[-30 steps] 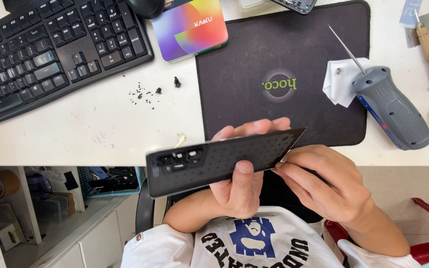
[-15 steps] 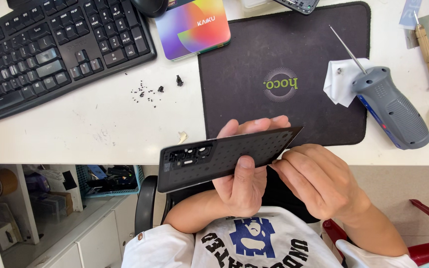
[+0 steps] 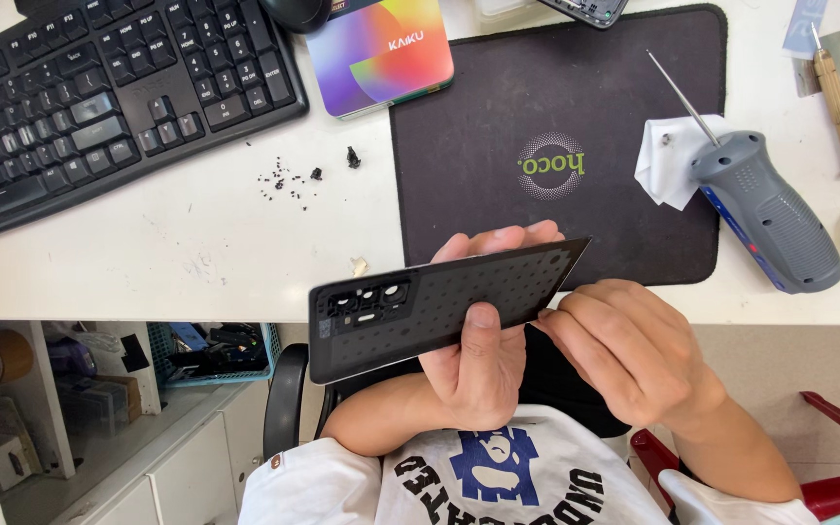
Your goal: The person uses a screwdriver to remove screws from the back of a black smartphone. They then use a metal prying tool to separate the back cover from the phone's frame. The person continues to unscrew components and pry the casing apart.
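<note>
Desk fills most of the view, a white top with its near edge running across the middle. On it, largest first: a black keyboard lies far left of the black mat, angled, its right end near the mat's upper left corner. The mat itself sits right of centre on the desk, with a round mark in its middle. A grey electric screwdriver lies partly on the mat's right edge, its thin bit pointing up and left over the mat, and a crumpled white tissue is tucked under it. A colourful box sits just left of the mat's upper left corner, between mat and keyboard. A small brass-handled tool lies well right of the mat. Tiny black specks and screws are scattered just left of the mat.

Below the mat, in front of the desk edge, a black phone back cover is held in the air, tilted, its camera cutouts at the left end and its right corner overlapping the mat's lower edge. The left hand grips it around the middle, thumb pressed on the near face and fingertips showing above the far edge. The right hand is curled, fingers pressed together, with the fingertips touching the cover's right end.
</note>
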